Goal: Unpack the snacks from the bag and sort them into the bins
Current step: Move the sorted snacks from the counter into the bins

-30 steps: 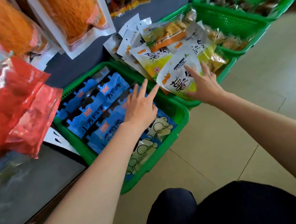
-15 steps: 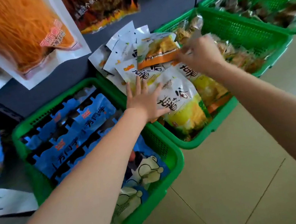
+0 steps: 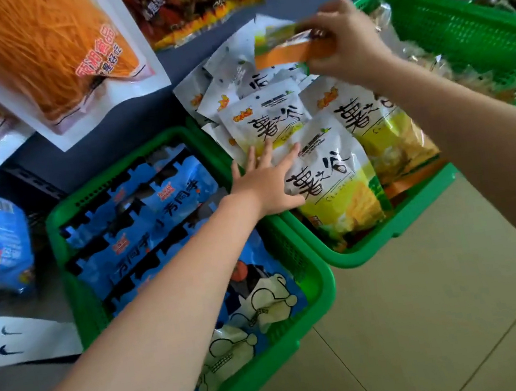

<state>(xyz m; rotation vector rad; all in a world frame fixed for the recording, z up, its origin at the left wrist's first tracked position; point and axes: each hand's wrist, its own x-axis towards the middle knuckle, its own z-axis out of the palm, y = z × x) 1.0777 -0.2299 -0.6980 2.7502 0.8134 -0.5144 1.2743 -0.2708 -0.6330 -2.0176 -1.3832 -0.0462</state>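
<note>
Three green bins in a row. The left hand (image 3: 268, 182) lies flat, fingers straight, on white-and-yellow packets (image 3: 329, 164) in the middle bin (image 3: 374, 246); the right hand (image 3: 349, 42) pinches one orange-edged packet (image 3: 289, 46) above it.

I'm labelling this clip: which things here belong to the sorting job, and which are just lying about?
In the job: right hand gripping an orange packet; left hand on the white packets; middle bin; blue packets.
Lying about: hanging orange bag; white bag with logos.
</note>
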